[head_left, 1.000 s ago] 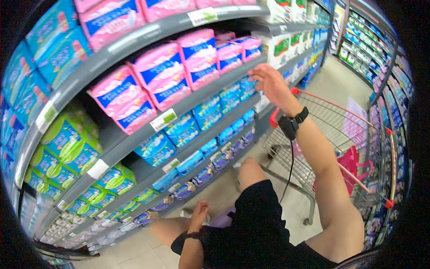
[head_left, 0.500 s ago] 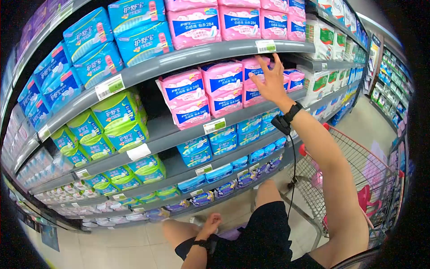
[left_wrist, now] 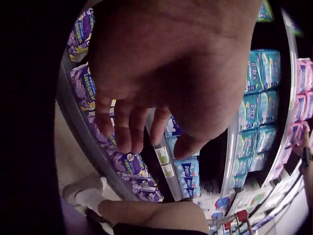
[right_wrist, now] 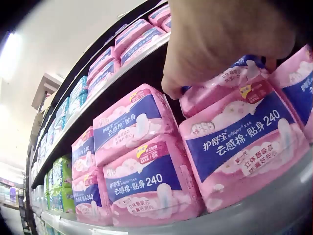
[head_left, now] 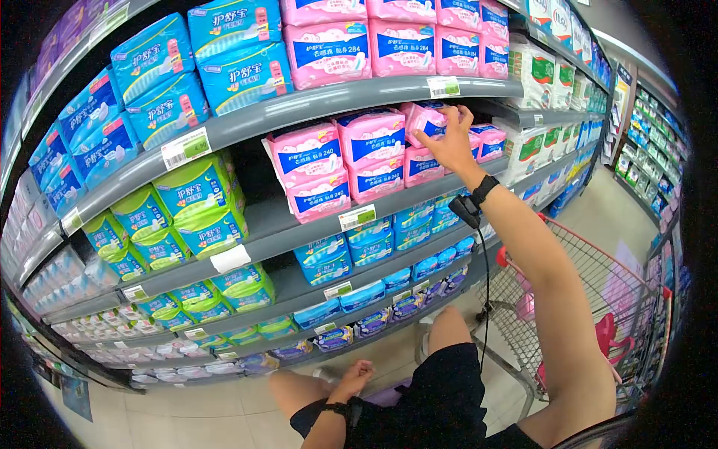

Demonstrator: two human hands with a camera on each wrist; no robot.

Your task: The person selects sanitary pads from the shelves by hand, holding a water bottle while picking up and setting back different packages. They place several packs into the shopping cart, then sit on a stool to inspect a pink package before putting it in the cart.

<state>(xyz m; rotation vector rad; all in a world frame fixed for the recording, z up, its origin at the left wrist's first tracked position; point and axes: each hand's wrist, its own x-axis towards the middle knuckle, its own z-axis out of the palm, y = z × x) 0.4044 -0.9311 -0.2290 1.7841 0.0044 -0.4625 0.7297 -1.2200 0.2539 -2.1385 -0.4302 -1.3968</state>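
Note:
My right hand [head_left: 452, 142] grips the upper pink pack of sanitary pads [head_left: 424, 120] in a stack on the middle shelf. Its thumb is at the pack's left side, and the fingers reach over the right. In the right wrist view this pack [right_wrist: 208, 98] tilts on top of another pink pack [right_wrist: 239, 142], with the hand [right_wrist: 220, 44] covering much of it. Two more pink stacks stand to its left. My left hand [head_left: 357, 378] hangs low over my lap, holding nothing. The left wrist view shows its palm [left_wrist: 166, 83] with loosely bent fingers.
Above runs a shelf edge [head_left: 336, 101] under larger pink packs [head_left: 404, 51] and blue packs [head_left: 243, 75]. Green packs [head_left: 191, 187] stand left on the middle shelf. A wire shopping cart [head_left: 591, 262] with a red bag [head_left: 609, 337] stands at my right. A cable [head_left: 486, 284] hangs from my right wrist.
My view has swung left since the first frame. My right hand went from spread fingers before the pink stack to gripping its upper pack, which now tilts. The left hand stays low.

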